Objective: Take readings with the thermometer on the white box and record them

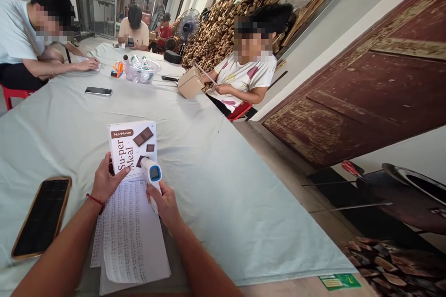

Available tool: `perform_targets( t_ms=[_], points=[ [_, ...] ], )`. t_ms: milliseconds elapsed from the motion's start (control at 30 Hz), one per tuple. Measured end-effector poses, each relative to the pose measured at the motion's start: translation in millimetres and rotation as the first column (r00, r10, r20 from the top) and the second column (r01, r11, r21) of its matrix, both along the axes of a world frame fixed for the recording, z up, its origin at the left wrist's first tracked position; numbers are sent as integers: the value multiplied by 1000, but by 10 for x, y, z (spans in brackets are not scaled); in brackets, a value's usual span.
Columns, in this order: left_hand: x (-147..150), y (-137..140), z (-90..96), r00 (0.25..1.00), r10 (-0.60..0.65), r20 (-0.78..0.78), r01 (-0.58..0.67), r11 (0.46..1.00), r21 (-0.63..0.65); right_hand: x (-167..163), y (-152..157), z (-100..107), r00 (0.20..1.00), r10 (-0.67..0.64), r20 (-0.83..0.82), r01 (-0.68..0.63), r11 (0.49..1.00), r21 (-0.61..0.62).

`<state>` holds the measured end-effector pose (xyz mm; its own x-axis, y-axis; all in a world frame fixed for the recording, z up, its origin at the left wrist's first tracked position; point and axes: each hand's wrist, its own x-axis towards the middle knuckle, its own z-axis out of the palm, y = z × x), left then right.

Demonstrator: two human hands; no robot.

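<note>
My left hand (108,177) grips the lower left side of a white box (120,148) printed "Su-per Meal" with pictures of chocolate, holding it upright. In my right hand (163,202) is a white infrared thermometer (150,167) with a blue-rimmed screen. Its front end overlaps the box's lower right corner; whether they touch I cannot tell. Below the box lie sheets of paper (128,232) covered in rows of small writing. To the left of my left forearm lies a phone (42,218) in a brown-edged case, its screen dark.
A pale cloth covers the table (216,185). Farther off are another phone (98,91), a plastic basin (141,73) of bottles and an orange tape dispenser (117,69). Several people sit around; one at right holds a cardboard box (191,82). Stacked firewood (223,23) stands behind.
</note>
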<state>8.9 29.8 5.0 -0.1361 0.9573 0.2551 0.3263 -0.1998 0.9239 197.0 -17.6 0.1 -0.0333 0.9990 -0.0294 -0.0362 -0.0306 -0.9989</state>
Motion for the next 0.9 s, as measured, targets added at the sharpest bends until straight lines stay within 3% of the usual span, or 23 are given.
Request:
perform_targets(
  t_ms=[100, 233, 367, 467, 633, 800, 833, 867, 900],
  points=[
    [-5, 6, -18, 998, 61, 13, -61, 998, 2, 12, -12, 18, 999, -45, -15, 45, 998, 37],
    [-46, 29, -11, 981, 188, 58, -192, 977, 95, 83, -19, 101, 968, -249, 18, 245, 961, 129],
    [-164, 89, -26, 939, 326, 113, -344, 909, 236, 169, 22, 167, 933, -353, 72, 337, 926, 172],
    [-271, 142, -93, 879, 472, 65, -472, 841, 267, 206, 53, 178, 906, -418, 69, 401, 898, 182],
    [-347, 176, -176, 858, 513, 23, -497, 818, 289, 232, 46, 188, 886, -462, 46, 450, 879, 160],
    [-219, 46, -56, 740, 670, -50, -573, 669, 474, 220, 32, 159, 874, -483, 61, 468, 868, 162],
    [-173, 8, -30, 743, 666, -72, -549, 667, 503, 216, 32, 148, 873, -484, 69, 468, 868, 168],
    [-124, -28, -12, 773, 625, -114, -491, 701, 517, 213, 33, 137, 873, -482, 76, 465, 869, 172],
    [-75, -59, -3, 826, 532, -186, -380, 769, 514, 211, 33, 127, 875, -478, 82, 460, 871, 173]
  ],
)
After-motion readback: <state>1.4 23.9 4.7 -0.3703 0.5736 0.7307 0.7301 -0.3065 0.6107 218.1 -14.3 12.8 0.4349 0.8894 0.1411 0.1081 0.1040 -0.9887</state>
